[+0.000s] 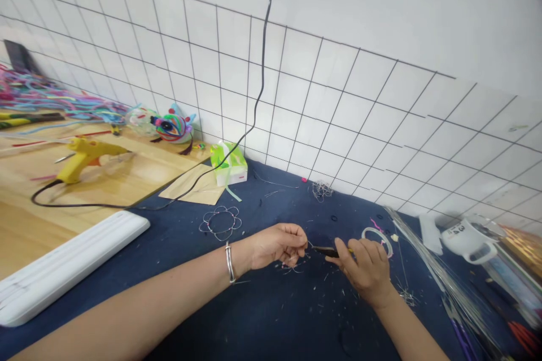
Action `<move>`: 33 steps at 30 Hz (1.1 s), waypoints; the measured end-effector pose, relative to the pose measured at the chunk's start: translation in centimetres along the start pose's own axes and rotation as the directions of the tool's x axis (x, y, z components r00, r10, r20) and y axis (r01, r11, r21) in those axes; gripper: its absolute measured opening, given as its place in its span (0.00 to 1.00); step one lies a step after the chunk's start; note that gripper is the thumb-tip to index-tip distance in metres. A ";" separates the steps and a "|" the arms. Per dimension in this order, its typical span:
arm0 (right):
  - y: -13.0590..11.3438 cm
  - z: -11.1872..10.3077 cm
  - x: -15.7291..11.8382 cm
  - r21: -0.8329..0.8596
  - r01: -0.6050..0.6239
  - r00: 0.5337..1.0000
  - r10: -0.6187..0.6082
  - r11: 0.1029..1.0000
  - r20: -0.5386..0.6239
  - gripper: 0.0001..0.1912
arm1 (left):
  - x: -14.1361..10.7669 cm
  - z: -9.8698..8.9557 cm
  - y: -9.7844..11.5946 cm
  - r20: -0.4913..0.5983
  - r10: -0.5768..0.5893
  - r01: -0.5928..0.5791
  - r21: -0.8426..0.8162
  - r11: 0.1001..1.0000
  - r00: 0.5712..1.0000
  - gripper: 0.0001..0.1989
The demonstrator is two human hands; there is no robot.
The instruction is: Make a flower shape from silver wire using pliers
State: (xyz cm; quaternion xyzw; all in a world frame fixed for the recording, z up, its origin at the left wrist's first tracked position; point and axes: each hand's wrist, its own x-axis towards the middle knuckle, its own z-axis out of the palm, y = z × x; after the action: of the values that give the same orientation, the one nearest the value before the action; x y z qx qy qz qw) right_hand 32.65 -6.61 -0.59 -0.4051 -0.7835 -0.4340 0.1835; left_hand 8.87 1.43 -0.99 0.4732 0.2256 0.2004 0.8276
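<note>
My left hand (279, 243), with a silver bangle (230, 263) at the wrist, is closed in a pinch on a thin wire (310, 243). Below its fingers, more fine wire with small reddish specks shows. Just to the right, my right hand (367, 266) wraps round a pair of dark-nosed pliers (326, 250). Their tip points left at the wire; whether it grips the wire cannot be made out. On the dark blue cloth (262, 316), left of my hands, lies a flower-shaped wire ring (221, 223).
A yellow glue gun (87, 157) and a white power strip (71, 265) are at the left, with a black cord running across. A tissue pack (229, 163) stands behind. Right are long wires (427, 259), a tape roll (376, 237) and a white mug (468, 241).
</note>
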 end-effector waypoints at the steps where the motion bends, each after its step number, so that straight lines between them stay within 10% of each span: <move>1: 0.0 0.0 0.0 0.005 0.007 1.000 -0.007 1.000 0.011 0.18 | 0.0 0.0 -0.1 0.001 -0.001 0.001 -0.002 1.000 1.000 0.11; 33: -0.9 -0.5 0.4 0.097 -0.003 1.000 0.001 0.995 0.024 0.17 | -0.4 0.5 0.4 0.082 0.022 -0.029 0.084 0.996 0.996 0.07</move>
State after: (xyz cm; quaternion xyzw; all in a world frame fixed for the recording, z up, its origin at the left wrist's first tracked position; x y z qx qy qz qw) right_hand 31.72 -7.13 -0.52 -0.4016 -0.8054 -0.3902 0.1943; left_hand 8.80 1.07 -0.36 0.5186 0.1939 0.1819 0.8127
